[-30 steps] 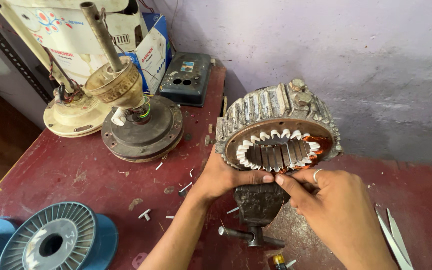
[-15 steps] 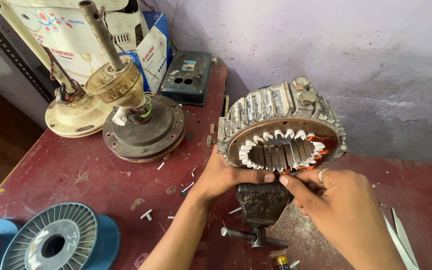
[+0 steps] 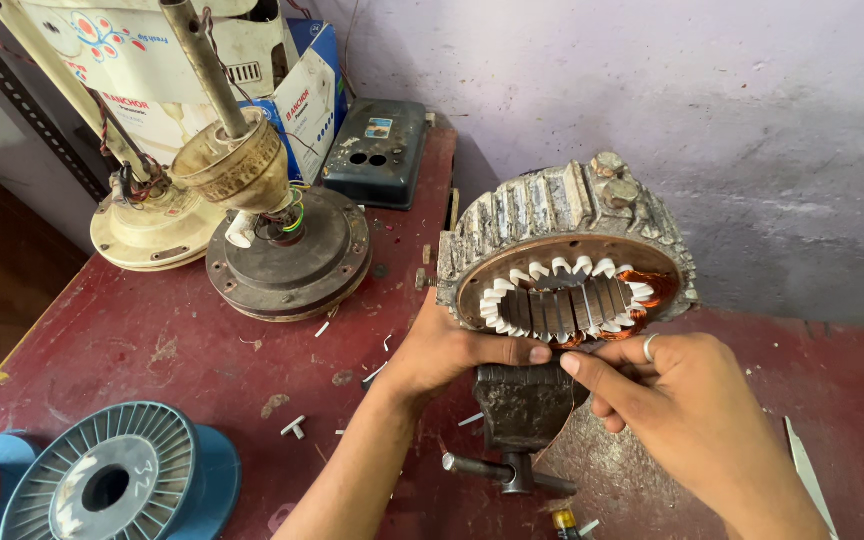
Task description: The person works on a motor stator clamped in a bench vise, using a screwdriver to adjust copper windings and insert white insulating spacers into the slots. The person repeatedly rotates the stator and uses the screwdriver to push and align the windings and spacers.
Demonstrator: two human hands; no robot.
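Stator: a grey, finned cast-metal motor stator (image 3: 567,225) with white slot papers and copper-coloured windings inside its bore sits tilted toward the camera, right of the table's middle, near the wall.
Vise: a small dark metal bench vise (image 3: 524,405) stands directly under the stator's lower rim and carries it; its crossbar handle points toward the camera.
Left hand: the left hand (image 3: 442,350) grips the stator's lower left rim, thumb laid along the front edge of the bore, fingers wrapped behind; it is closed on the stator.
Right hand: the right hand (image 3: 682,410), a ring on one finger, is at the lower edge of the bore. Its index finger stretches left until the tip nearly meets the left thumb, and the other fingers curl against the rim. Whether it pinches a wire or paper I cannot tell.
Hands together: both meet at the bottom of the bore, just above the vise.
Table: a worn dark red table top (image 3: 132,340) carries everything, strewn with small white scraps.
Fan parts: a round dark grey ceiling-fan motor housing (image 3: 287,255) with a cream bell cover and a rod rising from it lies left of the stator, well apart; a cream fan base (image 3: 147,230) is just beside it.
Box: a dark blue-grey switch box (image 3: 377,150) rests at the table's back edge.
Spool: a pale blue plastic wire spool (image 3: 112,480) lies flat at the near left corner.
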